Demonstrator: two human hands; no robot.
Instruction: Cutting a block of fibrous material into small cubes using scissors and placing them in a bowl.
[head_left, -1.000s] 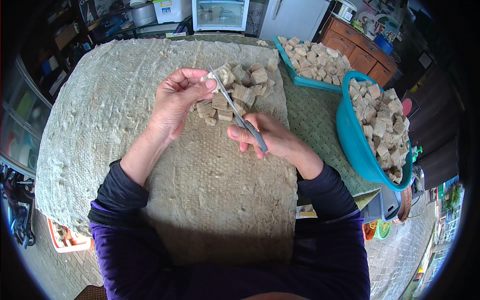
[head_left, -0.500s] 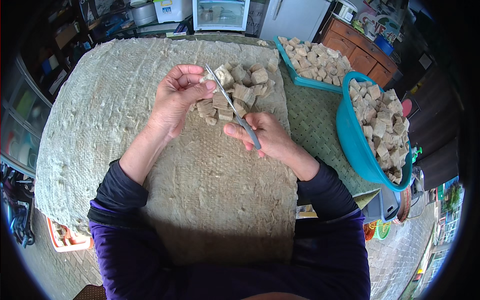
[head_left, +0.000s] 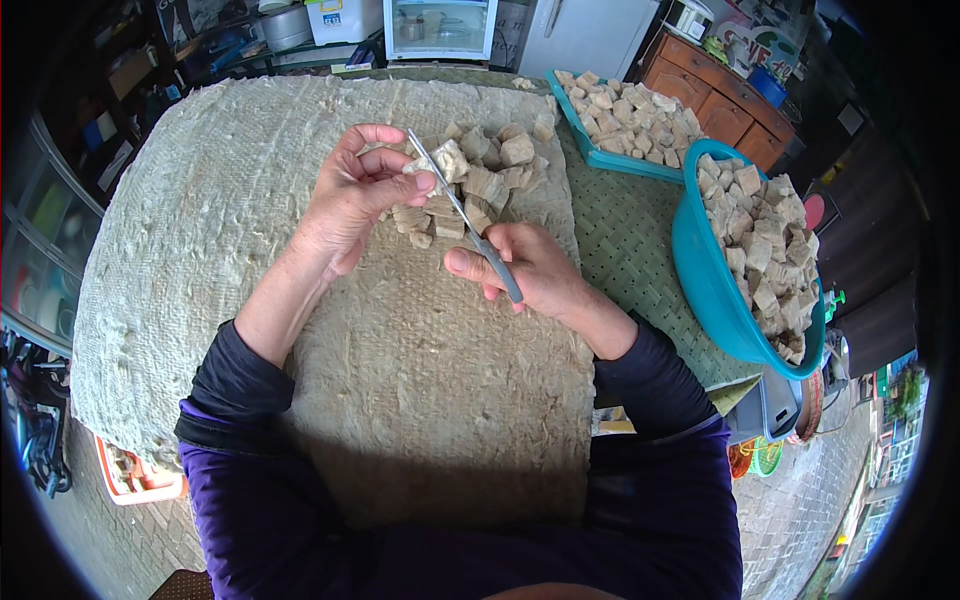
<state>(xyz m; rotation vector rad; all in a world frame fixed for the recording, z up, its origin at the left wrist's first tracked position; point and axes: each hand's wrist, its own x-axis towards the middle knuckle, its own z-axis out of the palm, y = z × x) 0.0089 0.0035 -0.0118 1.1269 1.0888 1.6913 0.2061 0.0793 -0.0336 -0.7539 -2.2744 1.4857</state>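
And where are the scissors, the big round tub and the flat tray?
Scissors [head_left: 494, 262]: head view, on the grey handle.
Round tub [head_left: 705, 270]: head view, on the outer wall.
Flat tray [head_left: 625, 166]: head view, on the near rim.

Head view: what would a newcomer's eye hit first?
Probably the metal scissors with grey handles in the right hand, mid-picture, blades beside the left hand and the small pale piece it pinches. Next, the round teal plastic basin heaped with beige cubes at right, a rectangular teal tray of them behind it. Under the hands spreads a large, rough beige fibrous sheet.
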